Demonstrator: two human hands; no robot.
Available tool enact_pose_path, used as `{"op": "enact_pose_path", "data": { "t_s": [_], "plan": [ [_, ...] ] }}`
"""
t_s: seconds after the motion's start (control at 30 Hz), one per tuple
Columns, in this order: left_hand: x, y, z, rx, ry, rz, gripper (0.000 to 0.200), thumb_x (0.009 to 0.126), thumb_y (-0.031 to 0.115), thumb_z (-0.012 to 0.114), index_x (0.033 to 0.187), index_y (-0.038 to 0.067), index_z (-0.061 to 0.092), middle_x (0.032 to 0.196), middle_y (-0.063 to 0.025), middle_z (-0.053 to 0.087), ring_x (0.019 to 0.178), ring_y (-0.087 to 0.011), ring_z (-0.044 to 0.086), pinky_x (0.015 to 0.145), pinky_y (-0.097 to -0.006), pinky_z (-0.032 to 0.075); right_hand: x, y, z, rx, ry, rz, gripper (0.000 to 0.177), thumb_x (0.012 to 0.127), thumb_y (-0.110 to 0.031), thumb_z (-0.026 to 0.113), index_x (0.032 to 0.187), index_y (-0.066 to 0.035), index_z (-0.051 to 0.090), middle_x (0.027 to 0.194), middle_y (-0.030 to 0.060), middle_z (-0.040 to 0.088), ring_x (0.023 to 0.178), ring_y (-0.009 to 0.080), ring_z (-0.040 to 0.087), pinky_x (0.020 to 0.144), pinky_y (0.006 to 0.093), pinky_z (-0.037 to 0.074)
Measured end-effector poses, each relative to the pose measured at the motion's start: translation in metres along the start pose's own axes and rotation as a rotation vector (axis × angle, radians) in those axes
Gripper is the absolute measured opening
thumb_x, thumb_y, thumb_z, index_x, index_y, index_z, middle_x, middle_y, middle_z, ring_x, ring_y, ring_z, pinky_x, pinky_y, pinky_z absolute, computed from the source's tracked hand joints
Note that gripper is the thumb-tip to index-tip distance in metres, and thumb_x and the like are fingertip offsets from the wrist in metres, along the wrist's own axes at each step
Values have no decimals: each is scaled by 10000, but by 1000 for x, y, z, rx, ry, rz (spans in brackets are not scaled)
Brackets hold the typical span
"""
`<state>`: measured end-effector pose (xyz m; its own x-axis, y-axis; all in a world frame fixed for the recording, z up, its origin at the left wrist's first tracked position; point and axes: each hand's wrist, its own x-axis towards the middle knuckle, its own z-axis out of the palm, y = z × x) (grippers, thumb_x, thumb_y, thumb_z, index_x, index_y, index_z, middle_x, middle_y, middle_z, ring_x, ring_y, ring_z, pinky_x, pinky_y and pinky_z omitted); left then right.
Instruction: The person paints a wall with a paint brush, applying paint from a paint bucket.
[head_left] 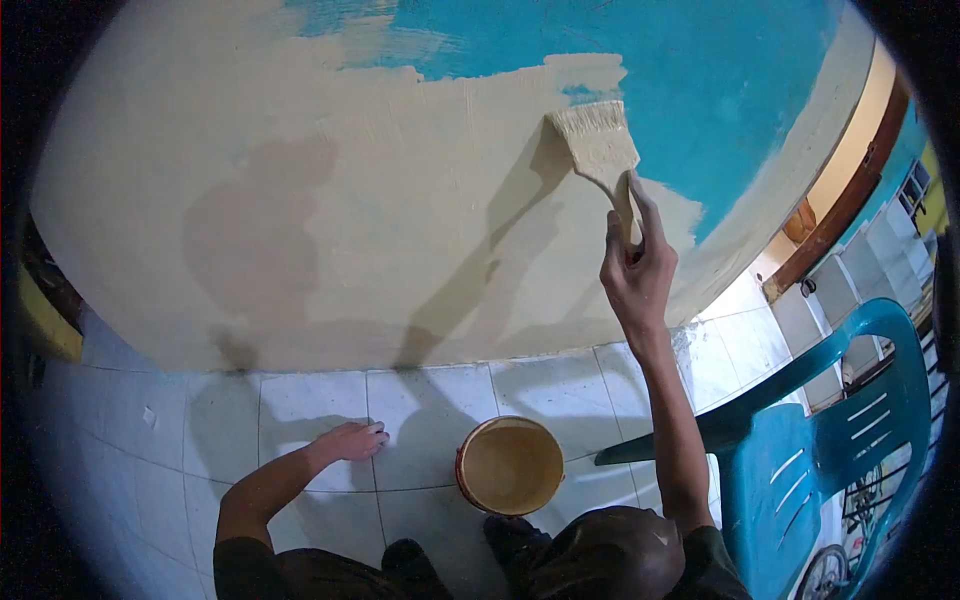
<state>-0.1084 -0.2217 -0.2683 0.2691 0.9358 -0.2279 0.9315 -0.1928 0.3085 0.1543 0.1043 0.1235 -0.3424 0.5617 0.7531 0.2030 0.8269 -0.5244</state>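
My right hand (640,265) is closed around the handle of a wide paintbrush (605,150), which is coated in cream paint. The bristles point upward and lie against the wall (330,250), just below a ragged border between cream and blue paint. Lower down on the left, my left hand (355,441) hangs over the tiled floor with its fingers loosely curled and nothing visible in them. A round paint bucket (463,470) with cream paint inside stands in front of my feet, to the right of that hand.
Close to my right arm stands a teal plastic chair (770,470). White tiles (310,405) cover the floor up to the wall's base. A doorway with a brown wooden frame (840,215) opens beyond the wall's right edge. Part of a wheel (823,575) shows behind the chair.
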Motion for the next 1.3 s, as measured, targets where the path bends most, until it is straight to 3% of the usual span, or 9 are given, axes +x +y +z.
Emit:
{"op": "enact_pose_path", "data": {
  "t_s": [0.2,0.27,0.47,0.53,0.57,0.73,0.8,1.13,1.3],
  "plan": [
    [-3,12,-14,-64,-9,-70,186,901,190,517,1061,95,516,1051,-134,506,825,-355,638,720,-488,530,-17,18,-2,-18,43,12,494,907,-22,582,1382,-119,484,669,105,614,504,43,431,448,233,369],
    [-3,19,-22,-26,-36,-103,194,871,171,569,1042,90,527,980,-119,515,862,-325,616,719,-445,544,-13,15,-2,161,150,32,482,920,-40,579,1385,-121,482,681,111,618,510,40,428,445,233,367],
    [2,5,-3,-54,-37,-76,174,898,197,522,1047,109,525,1029,-130,513,816,-350,638,711,-483,534,26,-9,4,101,63,-14,499,920,-45,577,1400,-104,454,586,86,523,498,54,385,444,237,334],
    [0,15,-19,-50,-13,-80,169,897,198,521,1044,113,530,1026,-130,516,812,-348,638,707,-482,535,25,-1,12,106,85,-144,454,959,-76,551,1404,-106,466,676,-5,539,526,26,336,447,217,283],
    [1,20,-23,-49,9,-77,165,897,199,520,1040,117,535,1023,-129,519,809,-347,638,703,-482,536,22,0,9,84,59,-112,463,947,-63,561,1399,-106,472,748,10,612,534,27,354,446,220,302],
    [-3,12,-14,-42,28,-46,172,890,202,529,1043,123,538,1033,-123,522,807,-343,639,701,-481,539,9,7,7,46,50,-96,490,922,-31,576,1396,-106,477,766,21,614,528,38,358,447,219,307],
    [-5,13,-11,-44,4,-39,179,886,202,533,1046,123,538,1040,-121,525,809,-343,640,705,-481,539,3,17,9,38,78,-100,534,889,-13,591,1394,-126,459,625,123,584,451,65,413,436,257,362],
    [0,0,2,-17,2,-43,209,883,222,548,1061,115,525,1063,-129,526,813,-354,638,711,-481,533,-36,27,5,115,144,-2,509,906,-9,582,1395,-96,468,721,87,623,499,45,431,444,226,379],
    [2,5,-1,-90,8,-66,191,900,221,533,1057,113,525,1036,-129,530,806,-354,635,701,-484,534,15,-10,1,129,121,-8,463,931,-36,566,1383,-61,473,694,57,527,560,42,421,476,226,392]
  ]
}}
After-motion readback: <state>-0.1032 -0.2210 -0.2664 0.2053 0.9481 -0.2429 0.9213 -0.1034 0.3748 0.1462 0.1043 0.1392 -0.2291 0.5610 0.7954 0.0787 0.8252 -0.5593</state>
